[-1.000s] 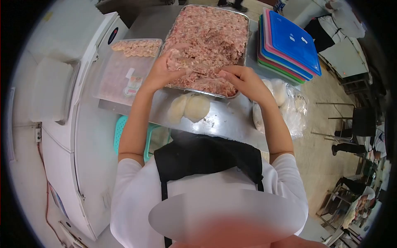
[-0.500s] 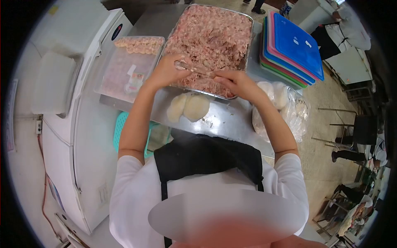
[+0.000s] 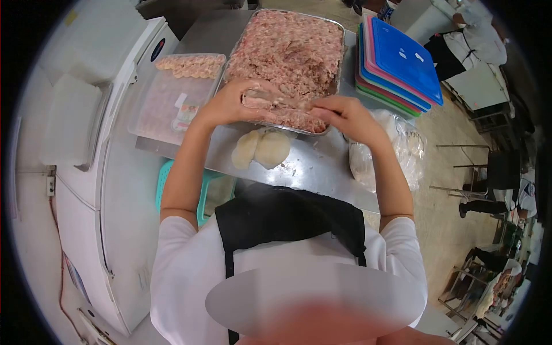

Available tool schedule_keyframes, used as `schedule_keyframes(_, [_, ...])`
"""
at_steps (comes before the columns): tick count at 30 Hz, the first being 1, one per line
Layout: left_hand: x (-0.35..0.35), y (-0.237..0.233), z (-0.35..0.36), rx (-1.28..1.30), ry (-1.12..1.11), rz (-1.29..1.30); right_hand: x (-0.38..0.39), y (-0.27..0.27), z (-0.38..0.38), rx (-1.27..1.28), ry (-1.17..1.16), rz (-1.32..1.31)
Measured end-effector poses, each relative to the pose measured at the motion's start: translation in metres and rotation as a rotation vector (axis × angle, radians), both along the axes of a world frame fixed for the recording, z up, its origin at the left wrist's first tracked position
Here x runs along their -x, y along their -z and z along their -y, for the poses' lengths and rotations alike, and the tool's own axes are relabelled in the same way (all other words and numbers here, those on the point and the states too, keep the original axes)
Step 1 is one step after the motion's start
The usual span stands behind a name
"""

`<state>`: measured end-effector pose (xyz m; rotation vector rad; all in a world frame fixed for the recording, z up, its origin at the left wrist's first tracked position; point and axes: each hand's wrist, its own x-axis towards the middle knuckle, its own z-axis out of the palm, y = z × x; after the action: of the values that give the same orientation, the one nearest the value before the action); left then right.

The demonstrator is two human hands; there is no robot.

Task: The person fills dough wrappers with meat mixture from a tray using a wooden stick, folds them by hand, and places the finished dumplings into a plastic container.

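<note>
Over the near left part of a metal tray (image 3: 344, 54) full of minced meat (image 3: 287, 49), my left hand (image 3: 233, 103) is cupped, fingers curled around what looks like a dumpling wrapper with meat in it. My right hand (image 3: 351, 118) pinches the end of a narrow flat spatula (image 3: 293, 103), smeared with meat, whose blade reaches toward my left hand. Two stacks of pale round dumpling wrappers (image 3: 272, 149) lie on the steel table just in front of the tray. The fingers partly hide the wrapper in my left hand.
At left, a clear plastic container (image 3: 158, 109) holds rows of dumplings beside a white freezer (image 3: 123, 190). Stacked coloured lids (image 3: 405, 63) stand at right, above a plastic bag (image 3: 391, 152) of pale rounds. A turquoise basket (image 3: 164, 181) sits below the table; other people work at far right.
My right hand has moved slightly right, drawing the spatula with it. My left hand has turned and opened a little wider around the wrapper. The whole view has shifted slightly left.
</note>
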<state>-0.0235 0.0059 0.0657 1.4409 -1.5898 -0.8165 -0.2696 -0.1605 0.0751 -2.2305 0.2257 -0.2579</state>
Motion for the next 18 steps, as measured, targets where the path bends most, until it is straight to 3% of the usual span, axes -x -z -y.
schedule_keyframes(1, [-0.002, 0.003, -0.001, -0.133, 0.047, -0.117, -0.004, 0.009, -0.006, 0.008, -0.016, -0.015])
schedule_keyframes(4, [-0.010, 0.008, 0.002, -0.170, 0.069, 0.222, -0.007, 0.004, -0.012, 0.158, 0.048, 0.001])
schedule_keyframes(6, [-0.029, 0.050, 0.005, -0.055, -0.072, 0.147, -0.008, -0.012, -0.014, 0.409, 0.211, 0.022])
schedule_keyframes(8, [-0.033, 0.055, 0.000, 0.028, -0.173, 0.116, -0.012, -0.010, -0.030, 0.397, 0.168, 0.071])
schedule_keyframes(12, [-0.031, 0.028, -0.011, -0.015, -0.159, 0.163, -0.026, 0.007, -0.043, 0.322, 0.103, 0.142])
schedule_keyframes(16, [-0.055, 0.009, -0.013, -0.231, -0.097, 0.173, -0.030, -0.035, -0.057, 0.577, 0.330, -0.046])
schedule_keyframes(18, [-0.071, 0.026, -0.023, 0.031, -0.189, 0.251, -0.046, -0.034, -0.083, 0.615, 0.366, 0.054])
